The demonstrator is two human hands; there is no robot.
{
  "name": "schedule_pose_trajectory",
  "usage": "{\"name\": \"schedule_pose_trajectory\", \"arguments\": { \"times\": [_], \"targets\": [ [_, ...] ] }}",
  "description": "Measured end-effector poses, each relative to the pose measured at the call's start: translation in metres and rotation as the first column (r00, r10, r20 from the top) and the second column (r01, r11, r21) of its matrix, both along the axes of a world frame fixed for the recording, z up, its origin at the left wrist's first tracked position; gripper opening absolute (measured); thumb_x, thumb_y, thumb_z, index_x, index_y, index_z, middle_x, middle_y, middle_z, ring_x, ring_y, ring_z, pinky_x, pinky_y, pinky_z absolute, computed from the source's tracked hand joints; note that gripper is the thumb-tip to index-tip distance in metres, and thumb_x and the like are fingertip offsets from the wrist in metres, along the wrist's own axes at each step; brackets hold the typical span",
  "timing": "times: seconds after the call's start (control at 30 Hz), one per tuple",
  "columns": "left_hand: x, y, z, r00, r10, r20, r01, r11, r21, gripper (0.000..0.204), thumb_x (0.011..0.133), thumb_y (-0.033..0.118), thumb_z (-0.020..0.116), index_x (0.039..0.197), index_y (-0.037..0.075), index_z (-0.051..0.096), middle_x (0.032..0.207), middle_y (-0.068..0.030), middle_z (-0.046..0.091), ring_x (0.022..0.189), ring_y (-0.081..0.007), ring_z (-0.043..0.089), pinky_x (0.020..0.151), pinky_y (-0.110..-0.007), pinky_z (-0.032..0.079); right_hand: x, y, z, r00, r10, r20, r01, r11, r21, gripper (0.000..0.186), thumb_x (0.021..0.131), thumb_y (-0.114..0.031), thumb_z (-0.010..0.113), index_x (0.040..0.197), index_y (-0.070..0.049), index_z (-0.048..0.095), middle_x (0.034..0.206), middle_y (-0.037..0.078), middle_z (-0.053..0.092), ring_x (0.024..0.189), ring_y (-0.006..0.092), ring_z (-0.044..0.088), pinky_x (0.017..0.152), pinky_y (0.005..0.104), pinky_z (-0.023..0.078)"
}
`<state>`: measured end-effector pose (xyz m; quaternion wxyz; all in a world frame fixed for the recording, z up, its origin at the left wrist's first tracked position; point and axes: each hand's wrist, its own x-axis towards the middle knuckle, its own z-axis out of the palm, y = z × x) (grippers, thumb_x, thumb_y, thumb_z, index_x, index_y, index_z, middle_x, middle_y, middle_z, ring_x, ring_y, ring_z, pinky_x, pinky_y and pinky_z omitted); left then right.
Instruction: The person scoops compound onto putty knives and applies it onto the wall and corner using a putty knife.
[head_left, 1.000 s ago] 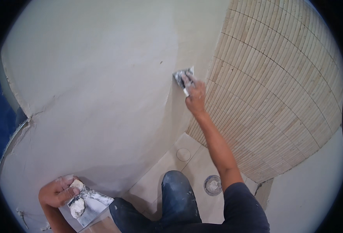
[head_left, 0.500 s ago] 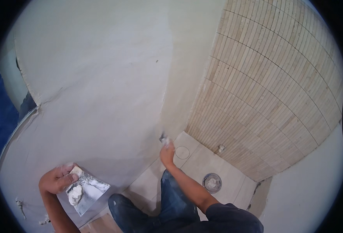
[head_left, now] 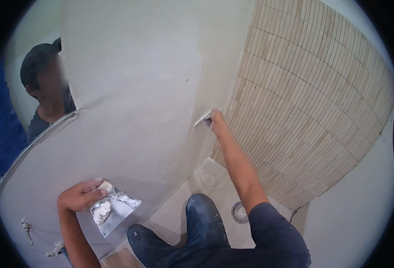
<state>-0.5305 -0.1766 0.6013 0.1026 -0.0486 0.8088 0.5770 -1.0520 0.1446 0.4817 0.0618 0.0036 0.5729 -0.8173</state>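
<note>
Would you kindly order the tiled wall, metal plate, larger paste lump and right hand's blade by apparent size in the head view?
1. Tiled wall
2. Metal plate
3. Larger paste lump
4. Blade, nearly edge-on

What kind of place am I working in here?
Probably a bathroom or shower area under renovation: strip tiles cover one wall, what looks like a pipe fitting sticks out low on the smooth plain wall, and your left hand holds a metal scraper carrying white filler.

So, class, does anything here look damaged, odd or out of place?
Two small things: a dark speck stands out on the pale wall, and a fitting juts from it at lower left, interrupting the plainer surface.
</note>
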Motion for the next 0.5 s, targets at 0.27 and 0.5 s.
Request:
{"name": "schedule_pose_trajectory", "arguments": {
  "times": [0.27,0.5],
  "targets": [
    [-0.018,0.005,0.005,0.986,-0.167,-0.022,0.166,0.986,-0.017,0.034,0.102,0.028,0.06,0.12,-0.001,0.062,0.101,-0.0038,0.067,0.092,-0.0112,0.057,0.081,-0.027,0.049,-0.073,0.027,0.268,0.623,-0.094,-0.777,0.615,0.672,0.412,0.026,0.088,-0.008,0.047,0.091,0.003,0.07,0.097,0.027,0.07,0.088,0.0363,0.069,0.073,0.0488,0.053],
    [-0.008,-0.003,-0.003,0.993,-0.089,-0.079,0.078,0.988,-0.131,0.035,0.1,0.029,0.061,0.116,-0.002,0.063,0.1,-0.0085,0.067,0.092,-0.0158,0.058,0.083,-0.031,0.049,0.08,-0.066,0.414,0.609,-0.261,-0.749,0.738,0.531,0.416,0.038,0.085,0.005,0.054,0.121,0.0,0.068,0.117,0.021,0.068,0.102,0.0374,0.065,0.088,0.0493,0.052]
  ]
}}
